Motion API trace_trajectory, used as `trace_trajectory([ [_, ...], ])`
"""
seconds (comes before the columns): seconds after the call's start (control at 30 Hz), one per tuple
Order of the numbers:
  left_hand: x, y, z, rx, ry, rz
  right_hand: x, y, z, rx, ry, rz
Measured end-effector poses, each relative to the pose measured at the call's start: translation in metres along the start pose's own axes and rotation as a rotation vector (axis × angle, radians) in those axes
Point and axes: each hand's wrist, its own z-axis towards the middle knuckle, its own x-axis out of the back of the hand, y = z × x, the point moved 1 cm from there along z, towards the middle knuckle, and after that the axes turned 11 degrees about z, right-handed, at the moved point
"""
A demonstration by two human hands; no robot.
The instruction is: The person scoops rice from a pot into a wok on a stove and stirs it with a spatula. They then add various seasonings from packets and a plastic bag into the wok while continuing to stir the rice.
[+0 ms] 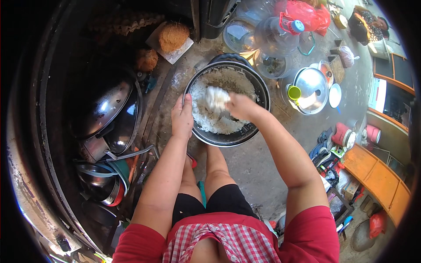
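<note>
In front of me is a dark cooking pot with a pale rim [230, 144], like a rice cooker's inner pot. White cooked rice [241, 79] lines its bottom and sides, with darker floor showing in places. My left hand [183, 116] grips the pot's left rim, thumb over the edge. Over the rice, my right hand [241, 106] is closed on a rice paddle or spoon whose end is covered by a clump of rice [217, 98]. Motion blurs that clump, and the utensil itself is mostly hidden.
Large clear plastic bottles [276, 36] stand beyond the pot. A lidded metal pot [310, 88] with a green cup [294, 92] is at right. Woks [105, 108] and bowls crowd the left, near husked coconuts [173, 36]. An orange wooden bench [375, 174] stands farther right; a person [370, 26] is in the distance.
</note>
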Motion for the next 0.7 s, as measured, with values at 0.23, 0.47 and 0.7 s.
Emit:
trace_trajectory([
  [0.23,0.002,-0.007,0.005,-0.081,0.001,0.113,-0.016,-0.031,0.025,-0.01,0.063,-0.179],
  [0.47,-0.001,0.004,0.002,-0.093,0.042,0.207,-0.028,-0.035,0.006,-0.03,-0.044,-0.17],
  [0.7,0.0,0.002,0.005,-0.113,0.054,0.215,-0.034,-0.046,-0.026,-0.047,-0.211,-0.249],
])
